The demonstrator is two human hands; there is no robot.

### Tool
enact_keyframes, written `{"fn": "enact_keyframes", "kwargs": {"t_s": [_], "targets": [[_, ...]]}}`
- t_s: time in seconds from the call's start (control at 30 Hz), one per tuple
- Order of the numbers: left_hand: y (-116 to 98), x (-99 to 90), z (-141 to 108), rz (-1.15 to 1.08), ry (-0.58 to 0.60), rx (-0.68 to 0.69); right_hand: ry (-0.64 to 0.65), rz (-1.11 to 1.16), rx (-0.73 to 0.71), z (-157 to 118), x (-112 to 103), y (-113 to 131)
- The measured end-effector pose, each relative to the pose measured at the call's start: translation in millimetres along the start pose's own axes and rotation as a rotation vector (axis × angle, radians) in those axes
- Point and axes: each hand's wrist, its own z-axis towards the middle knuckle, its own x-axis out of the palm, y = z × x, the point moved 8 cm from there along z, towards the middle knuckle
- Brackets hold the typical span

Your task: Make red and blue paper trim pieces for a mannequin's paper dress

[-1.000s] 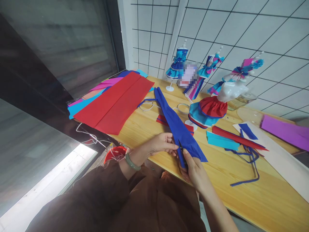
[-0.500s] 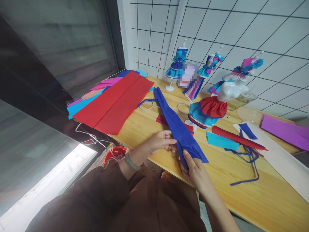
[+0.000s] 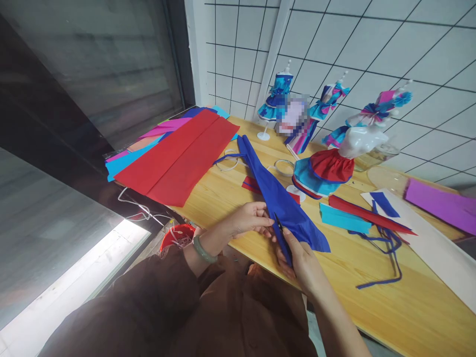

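A long blue sheet of fabric or crepe paper [image 3: 275,193] lies slantwise across the wooden table, its near end at my hands. My left hand [image 3: 255,220] pinches its left edge between thumb and fingers. Around a pair of dark scissors [image 3: 278,224] my right hand [image 3: 297,253] is closed; the blades point up along the blue sheet, close to my left fingertips. The scissors' handles are hidden inside my right hand. To the right of the cut, the blue material spreads out, while a narrower strip hangs down by my right fingers.
Red sheets [image 3: 182,158] lie over coloured ones at the left. Small dress forms stand at the back, the nearest in a red and blue skirt [image 3: 323,171]. Turquoise [image 3: 344,217] and red strips lie right. A red bin [image 3: 176,236] stands below the table edge.
The scissor blades show more openly on the blue sheet, and its right-hand corner has shifted right. My left hand stays nearly in place. The whole view has shifted slightly.
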Motion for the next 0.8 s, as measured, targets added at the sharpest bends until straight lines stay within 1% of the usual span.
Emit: {"fn": "enact_keyframes", "kwargs": {"t_s": [0.13, 0.3, 0.53, 0.67, 0.8], "targets": [[1, -0.7, 0, -0.016, 0.009, 0.007, 0.002, -0.068, -0.041, 4, 0, 1], [2, -2.4, 1, -0.029, -0.005, 0.002, -0.059, -0.077, 0.006, 2, -4, 0], [1, -1.6, 1, -0.026, 0.001, 0.015, -0.049, -0.167, -0.029, 3, -5, 4], [0, -4.1, 1, -0.054, -0.030, 0.010, -0.081, -0.139, 0.013, 1, -6, 0], [-3, -11.9, 2, -0.104, -0.114, 0.037, -0.083, -0.063, 0.025, -1, -6, -2]]}}
